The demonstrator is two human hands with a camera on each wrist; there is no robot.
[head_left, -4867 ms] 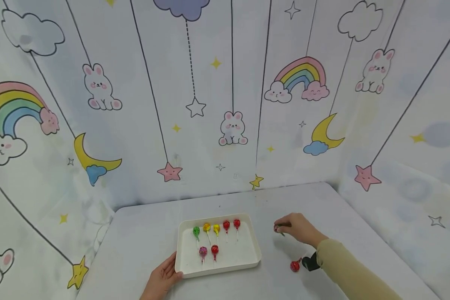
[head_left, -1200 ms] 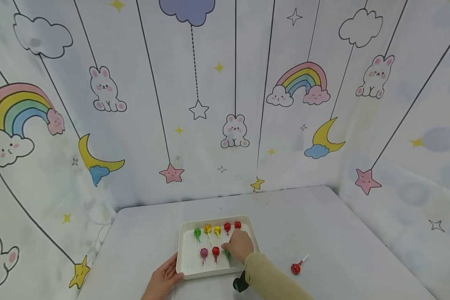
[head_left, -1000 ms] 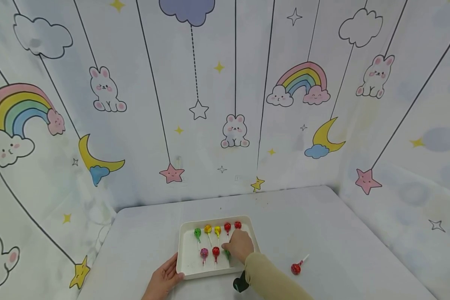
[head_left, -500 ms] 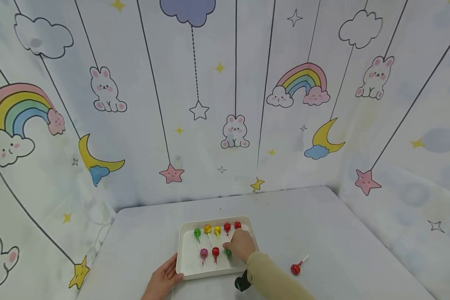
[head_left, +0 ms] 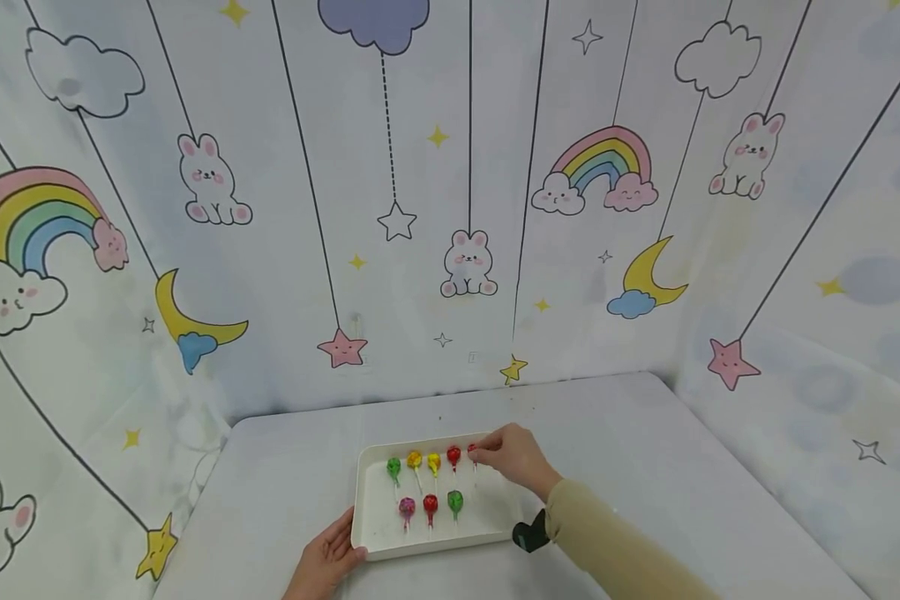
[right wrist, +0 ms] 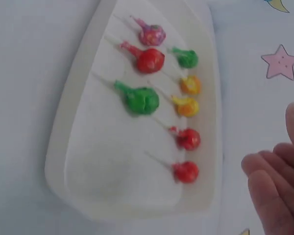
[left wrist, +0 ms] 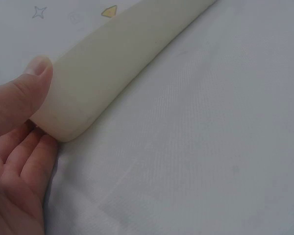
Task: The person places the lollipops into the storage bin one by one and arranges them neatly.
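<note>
My left hand (head_left: 326, 557) holds the near left corner of a white tray (head_left: 420, 546); in the left wrist view its thumb (left wrist: 32, 85) lies against the tray wall with fingers at the lower edge. Wrapped lollipops lie in two rows. The far row has a green lollipop (head_left: 393, 467), an orange one, a yellow one and two red ones. Nearer are a purple-pink lollipop (head_left: 407, 506), a red one and a green lollipop (head_left: 455, 501). Over the far right corner, my right hand (head_left: 516, 457) partly covers the last red lollipop (right wrist: 186, 172); the right wrist view shows its fingers apart from it, holding nothing.
The tray stands on a white-covered table (head_left: 307, 467). Behind it rises a printed backdrop (head_left: 420, 292) with rabbits, stars and rainbows. A dark piece (head_left: 531, 533) sits at the right wrist. The right sleeve (head_left: 615, 533) covers part of the table to the right.
The right hand has let go of the green lollipop, now in the near row, and moved up and right to the tray's far corner. The red lollipop on the table is now behind the sleeve.
</note>
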